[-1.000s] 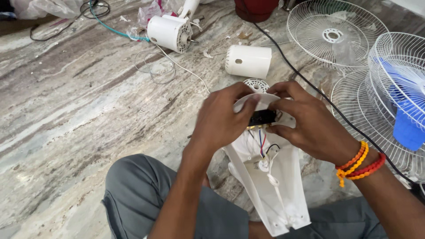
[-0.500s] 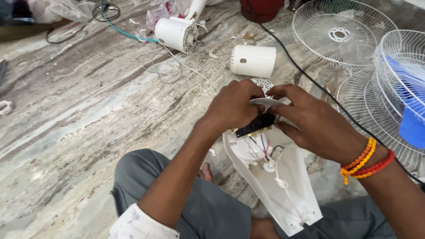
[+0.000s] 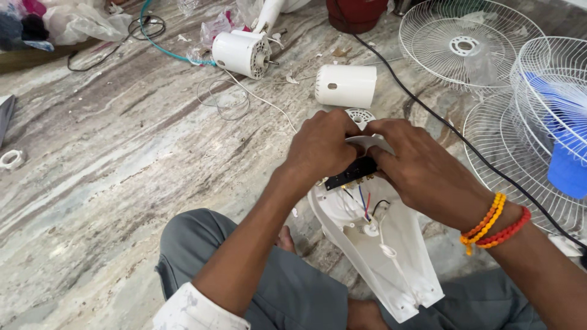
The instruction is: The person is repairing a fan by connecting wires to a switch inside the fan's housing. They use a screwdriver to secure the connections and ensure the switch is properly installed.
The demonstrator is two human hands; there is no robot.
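A white plastic fan base housing (image 3: 391, 256) lies open side up across my lap, with thin coloured wires (image 3: 362, 205) showing inside it. A small black switch block (image 3: 351, 173) sits at the housing's far end. My left hand (image 3: 321, 146) grips that block from the left, and my right hand (image 3: 422, 171) pinches it from the right. The fingers of both hands meet over the block and hide most of it. Orange and red bead bracelets (image 3: 495, 223) circle my right wrist.
On the marble floor (image 3: 122, 153) lie a white cylindrical cover (image 3: 346, 85), a white fan motor (image 3: 241, 53) with loose wire, and a black cable (image 3: 440, 125). Wire fan grilles (image 3: 468, 43) and a blue fan blade (image 3: 565, 159) are at the right. A red container (image 3: 354, 12) stands at the far edge.
The black switch block has tilted and sits lower against the housing. Both hands have stayed closed around it with small finger shifts, and the view has moved slightly.
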